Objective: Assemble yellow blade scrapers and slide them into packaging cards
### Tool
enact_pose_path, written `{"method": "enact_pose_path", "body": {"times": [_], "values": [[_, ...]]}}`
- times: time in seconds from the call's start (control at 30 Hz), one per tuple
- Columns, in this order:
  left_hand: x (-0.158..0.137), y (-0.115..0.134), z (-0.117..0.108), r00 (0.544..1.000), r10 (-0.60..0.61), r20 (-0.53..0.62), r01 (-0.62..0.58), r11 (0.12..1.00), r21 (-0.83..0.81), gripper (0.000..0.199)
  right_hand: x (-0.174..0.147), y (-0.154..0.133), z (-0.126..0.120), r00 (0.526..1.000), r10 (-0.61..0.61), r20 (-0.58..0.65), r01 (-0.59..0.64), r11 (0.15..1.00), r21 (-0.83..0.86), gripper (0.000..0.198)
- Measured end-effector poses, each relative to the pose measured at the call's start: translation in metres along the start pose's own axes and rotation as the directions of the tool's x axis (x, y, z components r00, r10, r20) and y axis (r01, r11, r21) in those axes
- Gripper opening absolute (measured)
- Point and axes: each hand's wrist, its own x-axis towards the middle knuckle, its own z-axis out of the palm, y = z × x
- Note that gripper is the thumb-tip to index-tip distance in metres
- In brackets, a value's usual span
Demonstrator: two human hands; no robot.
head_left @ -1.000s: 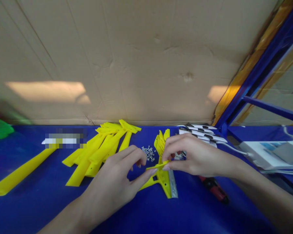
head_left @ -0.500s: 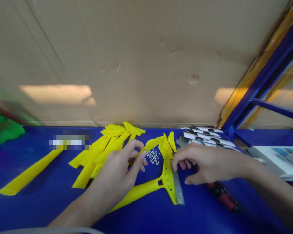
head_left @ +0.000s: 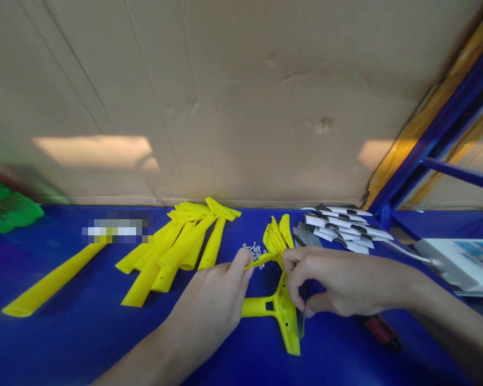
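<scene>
A yellow scraper handle (head_left: 284, 308) with a wide head lies on the blue table, its grip partly hidden by my left hand (head_left: 221, 292). That hand is closed, pinching a thin yellow plate (head_left: 262, 260) above the handle's head. At the head's right edge, my right hand (head_left: 317, 279) pinches a thin metal blade (head_left: 302, 324), which shows nearly edge-on. Small metal nuts (head_left: 254, 252) lie in a loose pile beyond my left fingertips. Behind the head, several more yellow plates (head_left: 274, 236) are heaped.
Several yellow handles (head_left: 173, 244) are piled left of centre; another handle (head_left: 56, 279) lies farther left. Blades (head_left: 304, 235) and white-and-black strips (head_left: 342, 222) sit at the back right. A red-and-black tool (head_left: 382, 331) is partly under my right forearm. Cardboard (head_left: 225, 107) stands behind.
My left hand has brought the yellow plate right and down over the handle's head. My right fingers have closed on the blade, which has tilted from lying flat to nearly edge-on.
</scene>
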Motion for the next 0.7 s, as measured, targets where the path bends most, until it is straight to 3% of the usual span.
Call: {"method": "enact_pose_path", "body": {"times": [0.2, 0.33, 0.43, 0.57, 0.7], "values": [[0.001, -0.001, 0.001, 0.999, 0.036, -0.030, -0.028, 0.972, 0.233, 0.022, -0.018, 0.002, -0.014, 0.990, -0.104, -0.093, 0.115, 0.985, 0.127, 0.006], [0.001, -0.005, 0.001, 0.996, 0.061, -0.070, -0.036, 0.950, 0.312, 0.022, -0.019, 0.009, -0.016, 0.995, 0.041, -0.092, -0.005, 0.931, 0.364, 0.021], [0.001, -0.006, 0.000, 0.995, 0.059, -0.078, -0.030, 0.944, 0.330, 0.025, -0.017, 0.015, -0.017, 0.994, 0.087, -0.061, -0.051, 0.896, 0.441, 0.022], [0.001, -0.005, -0.001, 0.996, 0.048, -0.069, -0.022, 0.942, 0.336, 0.026, -0.018, 0.023, -0.022, 0.995, 0.085, 0.052, -0.100, 0.830, 0.549, 0.017], [0.002, -0.004, -0.001, 0.998, 0.028, -0.060, -0.006, 0.940, 0.341, 0.023, -0.018, 0.030, -0.025, 1.000, 0.018, 0.023, -0.027, 0.861, 0.507, 0.017]]}}
